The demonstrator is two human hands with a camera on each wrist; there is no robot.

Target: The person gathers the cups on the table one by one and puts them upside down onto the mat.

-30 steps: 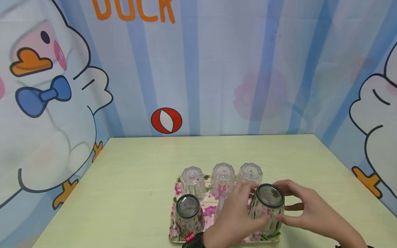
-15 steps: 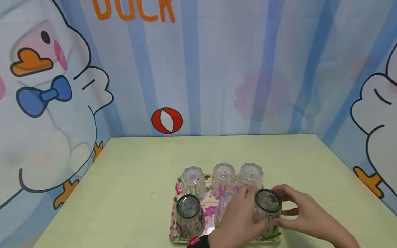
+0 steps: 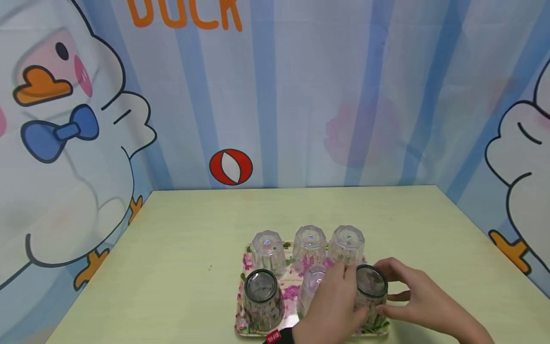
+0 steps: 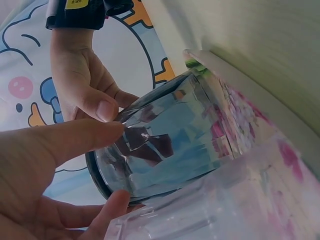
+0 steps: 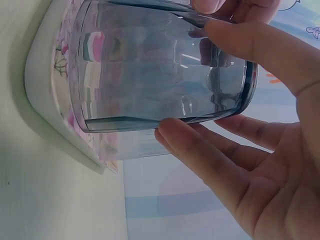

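A grey-tinted drinking glass stands upside down at the front right corner of a flowered tray. My left hand grips its left side, with the thumb along the faceted wall in the left wrist view. From the right, my right hand holds the same glass between thumb and fingers. In the right wrist view its rim is down at the tray surface. Just left of my left hand is a clear glass, partly hidden behind it.
Three clear glasses stand upside down along the tray's back. Another grey-tinted glass occupies the front left. Around the tray lies a pale table, backed by a cartoon duck curtain.
The held glass has moved down and slightly left onto the tray corner. Both hands have moved with it, uncovering more of the clear glass in the front row.
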